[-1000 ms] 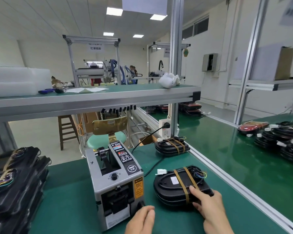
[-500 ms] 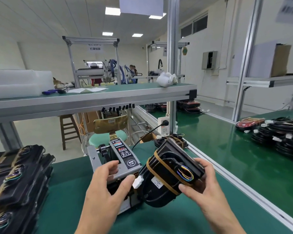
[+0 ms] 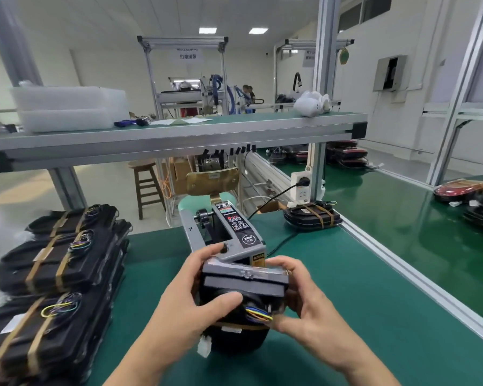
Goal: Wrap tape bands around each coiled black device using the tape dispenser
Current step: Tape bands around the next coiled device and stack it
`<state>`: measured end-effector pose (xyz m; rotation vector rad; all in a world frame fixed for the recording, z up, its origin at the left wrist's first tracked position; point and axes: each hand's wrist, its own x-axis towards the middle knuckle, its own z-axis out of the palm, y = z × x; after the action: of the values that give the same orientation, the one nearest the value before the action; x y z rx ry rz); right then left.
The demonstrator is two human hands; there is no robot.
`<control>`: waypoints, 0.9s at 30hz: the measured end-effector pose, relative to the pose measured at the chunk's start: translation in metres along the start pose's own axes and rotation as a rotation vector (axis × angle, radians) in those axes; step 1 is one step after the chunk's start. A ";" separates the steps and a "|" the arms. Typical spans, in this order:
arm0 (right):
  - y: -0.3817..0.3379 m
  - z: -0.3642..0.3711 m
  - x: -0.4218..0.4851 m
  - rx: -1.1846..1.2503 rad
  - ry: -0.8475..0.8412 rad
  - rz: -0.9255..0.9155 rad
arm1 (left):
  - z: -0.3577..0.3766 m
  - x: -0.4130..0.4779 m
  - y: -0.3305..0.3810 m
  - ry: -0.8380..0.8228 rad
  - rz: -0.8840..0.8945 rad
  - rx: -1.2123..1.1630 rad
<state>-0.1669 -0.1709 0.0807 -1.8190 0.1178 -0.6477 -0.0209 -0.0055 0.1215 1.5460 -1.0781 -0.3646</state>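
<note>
Four Chinese characters, 灯罩组装, are printed in dark type on a white sign [image 3: 187, 56] hung under the top bar of an aluminium frame [image 3: 182, 39] in the background. The smaller line above them is too blurred to be read. On the tape dispenser [image 3: 226, 232], set toward the far edge of the tabletop [image 3: 332, 274], pictogram stickers [image 3: 236, 222], a round black seal [image 3: 248, 240] and a yellow side label [image 3: 258, 257] are seen, but their print cannot be made out. A small cross-like mark [image 3: 190, 229] is printed on its left wall. A second hanging sign [image 3: 308, 55] farther right is illegible, as is the white label [image 3: 230, 329] on the coiled black device [image 3: 243, 285].
</note>
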 end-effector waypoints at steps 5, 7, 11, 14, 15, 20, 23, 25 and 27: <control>0.002 0.018 0.015 0.071 -0.082 0.034 | -0.018 -0.017 -0.015 0.048 -0.039 -0.011; 0.004 0.027 0.018 0.118 -0.096 0.039 | -0.021 -0.021 -0.018 0.076 -0.027 -0.013; 0.013 0.046 0.024 0.287 -0.079 0.067 | -0.024 -0.025 -0.022 0.185 -0.016 -0.045; 0.017 0.049 0.030 0.464 0.061 0.141 | -0.030 -0.028 -0.026 0.248 -0.012 -0.062; 0.019 0.049 0.033 0.468 0.140 0.176 | -0.033 -0.029 -0.028 0.274 -0.009 -0.068; 0.030 0.054 0.043 0.312 0.487 0.364 | -0.050 -0.034 -0.039 0.387 -0.029 -0.188; 0.030 0.062 0.049 0.353 0.556 0.415 | -0.054 -0.035 -0.042 0.440 -0.031 -0.269; 0.030 0.067 0.052 0.394 0.587 0.445 | -0.054 -0.035 -0.043 0.449 -0.029 -0.291; 0.029 0.072 0.055 0.425 0.601 0.473 | -0.053 -0.036 -0.044 0.451 -0.030 -0.297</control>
<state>-0.0787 -0.1411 0.0604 -1.0887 0.7316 -0.7845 0.0181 0.0517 0.0860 1.2957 -0.6185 -0.1723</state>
